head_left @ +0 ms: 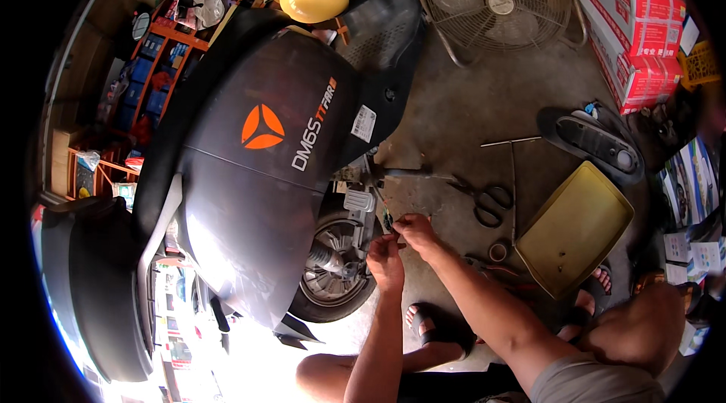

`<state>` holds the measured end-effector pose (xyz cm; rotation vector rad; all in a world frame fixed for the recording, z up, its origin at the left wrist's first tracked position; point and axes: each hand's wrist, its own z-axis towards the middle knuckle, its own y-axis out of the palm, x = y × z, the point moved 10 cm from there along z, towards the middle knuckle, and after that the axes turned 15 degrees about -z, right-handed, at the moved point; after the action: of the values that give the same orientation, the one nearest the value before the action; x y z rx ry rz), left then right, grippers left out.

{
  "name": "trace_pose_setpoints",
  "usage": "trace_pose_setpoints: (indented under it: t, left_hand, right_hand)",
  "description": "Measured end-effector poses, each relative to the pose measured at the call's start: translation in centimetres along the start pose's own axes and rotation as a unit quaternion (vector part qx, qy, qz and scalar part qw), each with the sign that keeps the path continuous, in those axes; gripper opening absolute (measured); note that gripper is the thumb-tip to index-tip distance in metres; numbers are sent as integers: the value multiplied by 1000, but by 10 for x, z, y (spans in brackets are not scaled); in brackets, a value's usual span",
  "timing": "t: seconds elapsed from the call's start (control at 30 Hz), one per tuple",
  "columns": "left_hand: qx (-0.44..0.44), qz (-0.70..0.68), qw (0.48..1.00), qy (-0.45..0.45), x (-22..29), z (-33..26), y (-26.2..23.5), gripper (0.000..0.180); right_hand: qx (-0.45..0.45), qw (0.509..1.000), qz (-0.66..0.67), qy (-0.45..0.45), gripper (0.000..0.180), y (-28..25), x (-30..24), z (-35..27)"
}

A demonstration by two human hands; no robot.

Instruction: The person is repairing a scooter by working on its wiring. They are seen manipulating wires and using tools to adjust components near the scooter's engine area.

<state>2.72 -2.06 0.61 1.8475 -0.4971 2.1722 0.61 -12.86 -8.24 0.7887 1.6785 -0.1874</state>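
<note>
Two pinched grips (386, 258) (416, 232) on wires (387, 216)

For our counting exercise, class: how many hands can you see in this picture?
2. The left hand is by the right edge of the scooter's wheel; the right hand is slightly higher and further right. No others show.
</note>
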Motion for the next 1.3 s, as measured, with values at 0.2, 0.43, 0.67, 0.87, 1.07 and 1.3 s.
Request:
trace_pose_setpoints:
  t: [0.2, 0.43, 0.67, 0.87, 1.07, 1.3]
  left_hand:
    - [11, -49, 999, -19, -10, 1, -6, 7]
    - [-8, -8, 1000, 5, -8, 3, -3, 8]
    - [-12, 62, 998, 20, 0, 0, 0, 9]
    - [-15, -16, 1000, 4, -6, 1, 0, 10]
    - [11, -78, 997, -5, -2, 1, -7, 8]
    - [31, 95, 994, 51, 11, 1, -13, 13]
  right_hand:
    - [-123, 978, 151, 69, 20, 4, 5, -8]
    - [-41, 985, -165, -23, 28, -5, -26, 2]
    - [48, 939, -330, -88, 24, -13, -47, -5]
    - [-5, 968, -235, -85, 23, -12, -32, 2]
    - [-57, 998, -1, -24, 18, 1, -2, 11]
    - [-42, 999, -10, 0, 17, -3, 1, 8]
